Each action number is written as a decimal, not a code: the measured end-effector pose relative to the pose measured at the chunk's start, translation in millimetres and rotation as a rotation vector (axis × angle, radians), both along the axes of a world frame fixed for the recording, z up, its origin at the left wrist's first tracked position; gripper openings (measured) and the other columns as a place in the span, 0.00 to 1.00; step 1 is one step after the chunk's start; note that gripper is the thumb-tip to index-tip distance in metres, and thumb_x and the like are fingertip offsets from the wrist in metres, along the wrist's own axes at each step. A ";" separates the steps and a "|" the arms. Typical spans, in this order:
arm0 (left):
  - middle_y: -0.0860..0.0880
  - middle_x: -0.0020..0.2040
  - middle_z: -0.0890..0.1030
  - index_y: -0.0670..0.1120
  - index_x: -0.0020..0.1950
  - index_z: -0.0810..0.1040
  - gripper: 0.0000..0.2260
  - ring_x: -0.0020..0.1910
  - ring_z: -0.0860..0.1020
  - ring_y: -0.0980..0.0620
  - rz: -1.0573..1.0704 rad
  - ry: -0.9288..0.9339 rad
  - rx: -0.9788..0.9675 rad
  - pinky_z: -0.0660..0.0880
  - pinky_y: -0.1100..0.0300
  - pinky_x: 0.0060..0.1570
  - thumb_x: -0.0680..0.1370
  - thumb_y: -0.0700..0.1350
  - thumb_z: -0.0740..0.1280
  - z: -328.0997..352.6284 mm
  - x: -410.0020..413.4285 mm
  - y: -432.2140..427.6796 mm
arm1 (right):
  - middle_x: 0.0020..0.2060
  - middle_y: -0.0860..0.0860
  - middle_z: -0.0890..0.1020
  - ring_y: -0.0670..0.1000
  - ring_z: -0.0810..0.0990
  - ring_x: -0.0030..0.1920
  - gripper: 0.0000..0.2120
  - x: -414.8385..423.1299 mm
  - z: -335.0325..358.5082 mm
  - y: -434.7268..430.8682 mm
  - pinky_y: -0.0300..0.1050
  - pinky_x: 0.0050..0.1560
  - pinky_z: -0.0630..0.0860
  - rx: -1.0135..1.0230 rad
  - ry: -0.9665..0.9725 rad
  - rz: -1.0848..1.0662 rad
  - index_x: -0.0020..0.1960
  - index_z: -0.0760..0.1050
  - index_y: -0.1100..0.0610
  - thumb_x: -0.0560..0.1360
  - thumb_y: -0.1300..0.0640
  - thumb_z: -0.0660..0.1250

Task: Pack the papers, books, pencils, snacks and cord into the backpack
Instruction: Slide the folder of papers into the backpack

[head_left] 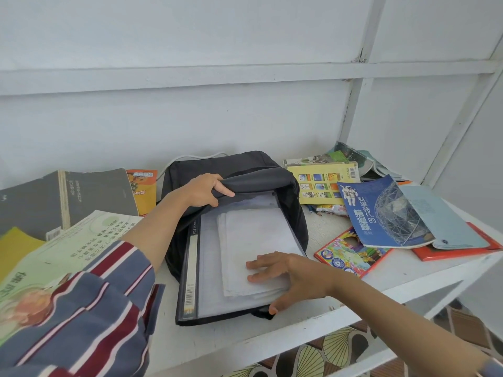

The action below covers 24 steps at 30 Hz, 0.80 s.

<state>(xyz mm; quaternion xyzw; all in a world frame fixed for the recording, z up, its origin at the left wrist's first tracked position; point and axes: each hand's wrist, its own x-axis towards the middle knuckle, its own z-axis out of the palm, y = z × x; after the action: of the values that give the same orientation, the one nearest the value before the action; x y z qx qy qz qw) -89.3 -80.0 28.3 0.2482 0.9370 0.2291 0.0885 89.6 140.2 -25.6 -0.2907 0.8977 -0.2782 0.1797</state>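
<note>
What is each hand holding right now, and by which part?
The left hand grips the backpack by its opening's upper rim; the right hand pinches the papers at their near edge, fingers on top, thumb below.

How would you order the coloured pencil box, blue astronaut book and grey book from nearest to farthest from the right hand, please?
1. The coloured pencil box, just right of the right hand.
2. The blue astronaut book, farther right and back.
3. The grey book, far left, beyond the backpack.

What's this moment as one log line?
left hand: holds backpack flap open | right hand: grips papers, partly in | books, pencil box: on table
</note>
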 end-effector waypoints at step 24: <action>0.47 0.71 0.66 0.51 0.58 0.81 0.22 0.69 0.65 0.46 0.024 0.000 0.005 0.60 0.60 0.65 0.71 0.29 0.66 6.3 -3.9 -3.6 | 0.66 0.46 0.73 0.47 0.63 0.72 0.21 -12.8 -1.2 -5.9 0.45 0.70 0.63 -0.003 0.075 0.164 0.60 0.78 0.54 0.68 0.63 0.72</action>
<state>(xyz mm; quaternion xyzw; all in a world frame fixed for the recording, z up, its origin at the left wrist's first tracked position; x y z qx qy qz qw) -93.2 -83.7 34.6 0.2371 0.9394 0.2324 0.0853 76.8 134.2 -26.8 -0.3736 0.8766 -0.2529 0.1675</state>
